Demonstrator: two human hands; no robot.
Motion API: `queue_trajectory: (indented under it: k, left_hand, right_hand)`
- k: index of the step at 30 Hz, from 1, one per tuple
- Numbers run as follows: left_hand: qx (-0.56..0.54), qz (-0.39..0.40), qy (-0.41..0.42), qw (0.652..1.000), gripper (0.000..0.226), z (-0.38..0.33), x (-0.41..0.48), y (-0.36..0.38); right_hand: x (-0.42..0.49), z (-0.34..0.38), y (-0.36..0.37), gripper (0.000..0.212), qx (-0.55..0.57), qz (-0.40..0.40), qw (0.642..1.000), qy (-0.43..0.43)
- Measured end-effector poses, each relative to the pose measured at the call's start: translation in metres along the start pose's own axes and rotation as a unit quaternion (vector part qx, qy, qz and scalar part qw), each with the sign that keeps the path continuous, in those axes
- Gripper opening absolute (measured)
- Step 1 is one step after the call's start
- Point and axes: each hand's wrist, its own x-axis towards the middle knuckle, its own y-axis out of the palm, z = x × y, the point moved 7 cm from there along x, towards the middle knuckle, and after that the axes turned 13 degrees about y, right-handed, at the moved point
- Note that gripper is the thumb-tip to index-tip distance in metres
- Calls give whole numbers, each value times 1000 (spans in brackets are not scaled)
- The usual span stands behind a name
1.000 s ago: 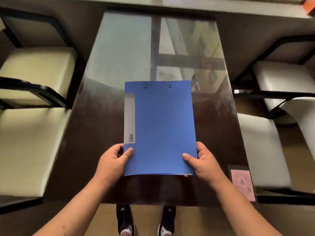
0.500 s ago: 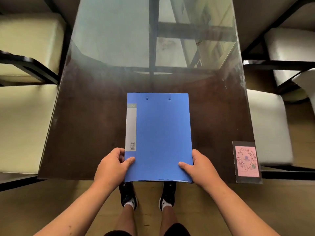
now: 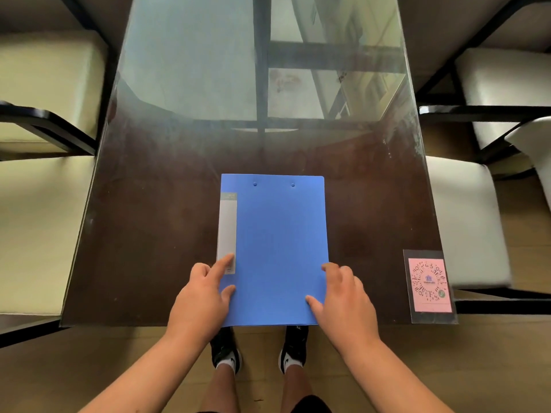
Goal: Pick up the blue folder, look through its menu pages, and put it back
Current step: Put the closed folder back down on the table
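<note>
Loosened, both grips rest splayed: left hand and right hand seemingly touching flat, matte blue folder.

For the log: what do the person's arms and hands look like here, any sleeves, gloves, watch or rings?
Both forearms are bare up to the frame edge, with no sleeves in view. The left hand and right hand wear no gloves, and no watch, bracelet or ring shows. The fingers are uncovered, with short nails.
</note>
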Motion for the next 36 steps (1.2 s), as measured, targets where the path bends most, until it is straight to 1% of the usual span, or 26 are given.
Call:
queue_trajectory:
  k: [3,5,8,10,15,19,22,29,36]
  left_hand:
    - [41,7,12,999,65,-7,1,-1]
    - [56,10,18,998,69,-11,0,-1]
    - [71,32,30,997,85,-14,-2,4]
    - [72,35,28,996,90,-14,-2,5]
    - [65,32,15,997,88,-11,-2,3]
    - [62,43,10,997,87,-19,1,5]
    - [57,57,14,997,86,-38,7,11]
    - [58,86,37,994,86,-99,20,33]
    - [51,106,50,992,85,-139,25,53]
  right_hand:
    - [-22,40,9,63,-53,-23,992,-112]
    - [-37,66,22,61,-55,-11,987,-153]
    - [-48,99,42,58,-49,53,984,-165]
    - [-50,111,55,58,-52,102,980,-161]
    - [-49,115,59,63,-52,101,979,-167]
    - [-45,105,57,65,-53,106,979,-164]
    - [-38,86,52,68,-57,106,980,-157]
    - [-24,28,34,64,-54,81,987,-131]
    - [-15,-16,28,59,-38,69,991,-111]
